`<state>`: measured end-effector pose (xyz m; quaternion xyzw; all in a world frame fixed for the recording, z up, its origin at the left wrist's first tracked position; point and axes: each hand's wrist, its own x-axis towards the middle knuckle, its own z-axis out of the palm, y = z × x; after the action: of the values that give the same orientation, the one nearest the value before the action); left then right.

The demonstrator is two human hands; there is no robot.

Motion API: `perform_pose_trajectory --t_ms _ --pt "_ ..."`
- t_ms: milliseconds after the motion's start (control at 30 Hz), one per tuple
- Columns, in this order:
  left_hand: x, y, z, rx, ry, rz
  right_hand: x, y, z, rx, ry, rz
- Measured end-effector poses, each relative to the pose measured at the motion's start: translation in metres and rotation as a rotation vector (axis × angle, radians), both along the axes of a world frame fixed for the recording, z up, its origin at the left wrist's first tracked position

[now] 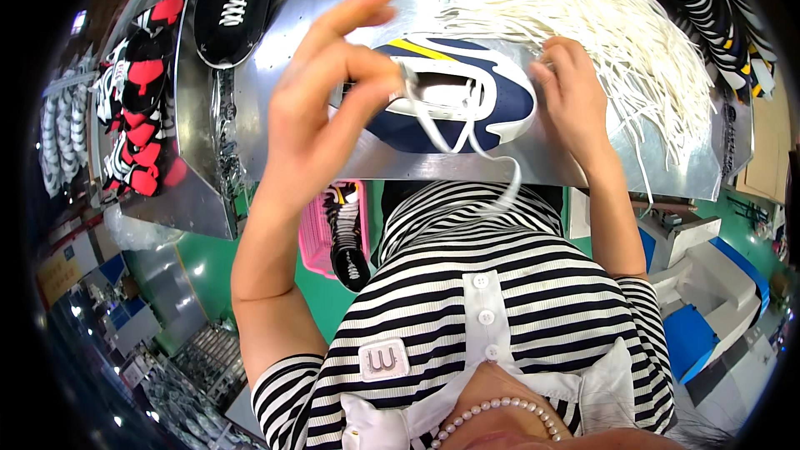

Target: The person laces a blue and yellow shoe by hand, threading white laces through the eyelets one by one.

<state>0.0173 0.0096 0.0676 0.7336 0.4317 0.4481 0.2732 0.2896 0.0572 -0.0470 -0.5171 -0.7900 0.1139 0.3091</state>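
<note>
A navy, white and yellow shoe upper (510, 100) lies on the metal worktable, its opening facing up. One white shoelace (429, 127) runs from the eyelet edge in a loose loop, and its tail hangs past the table's near edge. Between thumb and forefinger, my left hand (321, 104) pinches the lace over the upper's left part; the other fingers are raised and slightly blurred. My right hand (575, 92) rests just off the upper's right end, fingers loosely curled and a little apart, with nothing visible in them.
A big heap of white laces (583, 8) covers the table's right side. Black shoes with white laces (236, 12) stand at the far left. Striped uppers (692, 0) line the far right. Below the table, a pink basket (315, 237) holds a striped shoe (345, 233).
</note>
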Motion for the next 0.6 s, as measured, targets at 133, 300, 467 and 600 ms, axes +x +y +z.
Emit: perform_pose_trajectory --t_ms 133,300,467,600 --pt "0.016 0.007 -0.023 0.103 0.247 0.147 -0.011 -0.012 0.029 -0.601 0.785 0.122" --pt "0.036 0.012 -0.052 -0.011 0.134 0.138 -0.056 -0.025 0.021 -0.89 0.921 0.247" --pt "0.016 0.003 -0.058 -0.135 0.161 0.167 -0.064 -0.038 0.001 -0.849 1.202 0.283" --pt "0.022 -0.001 -0.073 -0.189 0.17 0.165 -0.091 -0.029 -0.027 -0.433 1.008 0.295"
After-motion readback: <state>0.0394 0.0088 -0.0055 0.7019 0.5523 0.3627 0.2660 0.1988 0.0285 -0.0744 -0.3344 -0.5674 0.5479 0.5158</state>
